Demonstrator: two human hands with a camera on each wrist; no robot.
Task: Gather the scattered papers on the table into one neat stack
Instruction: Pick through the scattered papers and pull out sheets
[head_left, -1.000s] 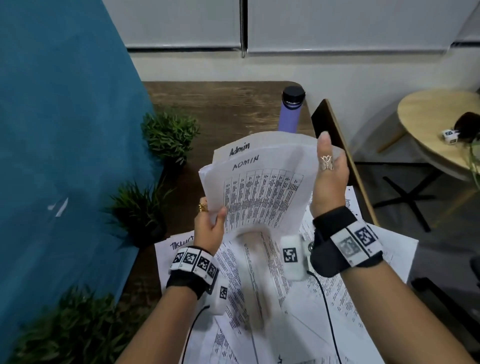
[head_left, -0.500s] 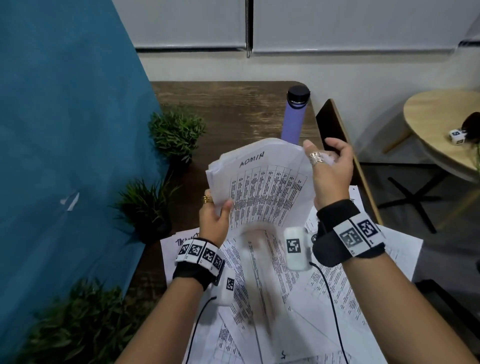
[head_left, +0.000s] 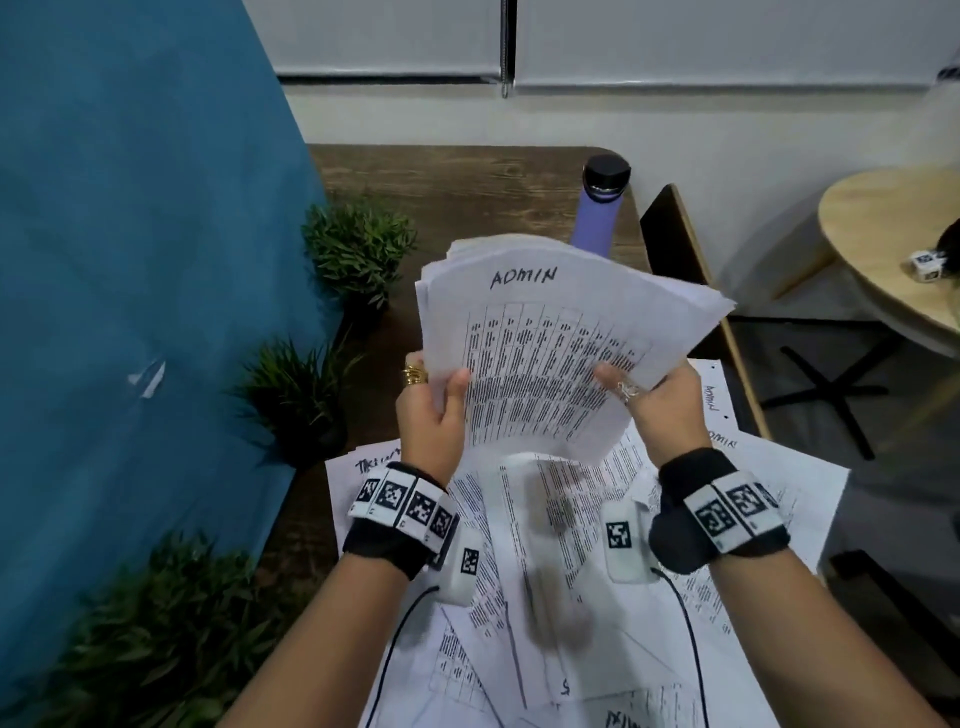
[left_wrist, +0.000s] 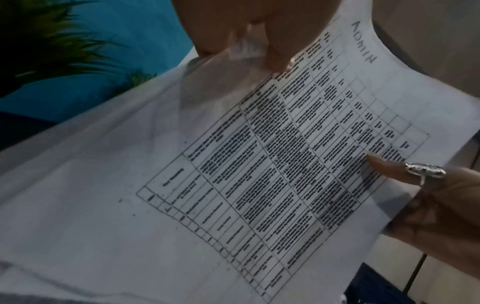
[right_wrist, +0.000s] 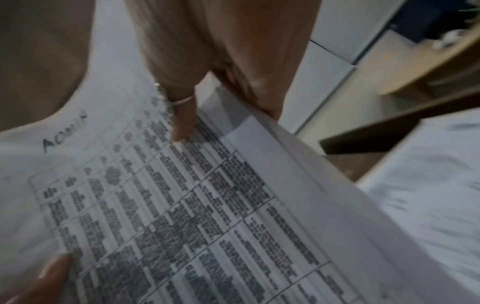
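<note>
Your left hand (head_left: 434, 415) holds the left edge of a bundle of papers (head_left: 550, 338), thumb lying across the front sheet and the fingers curled behind it. Your right hand (head_left: 660, 410) holds the right edge the same way: the thumb, wearing a silver ring (head_left: 627, 389), presses on the printed table while the other fingers wrap round the back. So both grips are pinching the bundle, one on each side, and it hangs raised above the desk (head_left: 441, 182), tilted toward you with its top curling away. The front sheet has "ADMIN" handwritten at the top over a dense printed grid. At the right side the sheet edges fan out unevenly, as the right wrist view shows (right_wrist: 298, 148).

Below your wrists, more loose sheets (head_left: 571, 597) lie spread over the near part of the desk, overlapping at odd angles, some reaching past its right edge. One at the left bears handwriting that is partly hidden by your wrist.

A purple bottle (head_left: 597, 213) with a black cap stands upright behind the bundle, near the desk's far right corner. Two small potted plants (head_left: 358, 249) (head_left: 296, 384) sit along the left side against a blue partition (head_left: 130, 260), with a third plant (head_left: 156, 623) nearer to you. A round wooden table (head_left: 893, 244) stands well apart on the right.
</note>
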